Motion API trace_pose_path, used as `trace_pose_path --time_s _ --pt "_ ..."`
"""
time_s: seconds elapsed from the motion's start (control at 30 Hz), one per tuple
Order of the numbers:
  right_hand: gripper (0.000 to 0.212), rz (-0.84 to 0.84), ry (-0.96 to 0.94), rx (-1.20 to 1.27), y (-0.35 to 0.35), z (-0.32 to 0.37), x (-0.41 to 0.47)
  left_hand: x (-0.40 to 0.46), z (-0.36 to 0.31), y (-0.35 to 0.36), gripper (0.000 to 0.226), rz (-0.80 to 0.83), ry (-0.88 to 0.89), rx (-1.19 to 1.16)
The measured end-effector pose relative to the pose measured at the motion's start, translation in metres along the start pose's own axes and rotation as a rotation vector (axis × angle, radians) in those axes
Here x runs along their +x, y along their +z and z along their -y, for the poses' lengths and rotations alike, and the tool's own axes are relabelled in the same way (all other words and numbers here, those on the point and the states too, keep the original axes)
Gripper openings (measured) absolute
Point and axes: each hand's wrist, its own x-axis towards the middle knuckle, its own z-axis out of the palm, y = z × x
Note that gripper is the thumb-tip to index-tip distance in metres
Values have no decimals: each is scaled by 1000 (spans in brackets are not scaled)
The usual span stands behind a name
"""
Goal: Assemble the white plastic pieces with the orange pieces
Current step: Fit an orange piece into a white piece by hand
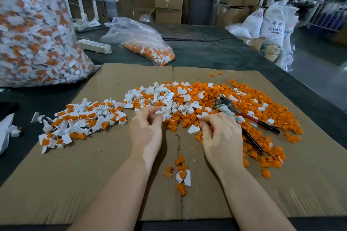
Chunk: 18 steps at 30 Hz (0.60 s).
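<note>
White plastic piece (159, 113) sitting pinched in the fingertips of the left hand (147, 130), thumb and forefinger curling round it at the near edge of the loose pile. Right hand (221, 135) is curling its fingers down onto the cardboard sheet (56, 184) just right of the centre seam, seeming to be nipping something small at the fingertips; too hidden to name, likely an orange piece, cannot tell for sure.

Key relation: the mixed pile of loose white and orange pieces (206, 97) is lying directly far of both hands, orange thickest to the right, white thickest centre-left. So the right hand is nearer the orange stock, the left nearer the white. The two hands are apart, a lone white piece (193, 129) lying between them. Judging the next move as bringing the fingertips together across that gap to press the parts into one; the held white piece's long axis is unreadable here.

Finished white-and-orange pieces (82, 120) are heaping up to the left. A few stray ones (182, 176) are lying near, between the forearms. Pliers with red and black handles (244, 118) are resting on the pile, partly going under the right hand. Far left, a big clear bag of parts (33, 30); far centre, a smaller bag (142, 43) and a power strip (94, 46). Background blurry.
</note>
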Motion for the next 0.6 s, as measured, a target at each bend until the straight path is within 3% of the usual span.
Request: trace_pose_path --time_s 0.27,0.37,0.6 --pt "13 -45 21 -100 0 -1 1 0 1 3 14 17 -18 28" --pt "7 -41 2 -122 -2 1 -1 1 2 3 14 43 17 74" --pt "11 131 -60 -318 0 4 -5 -1 2 3 15 173 104 161"
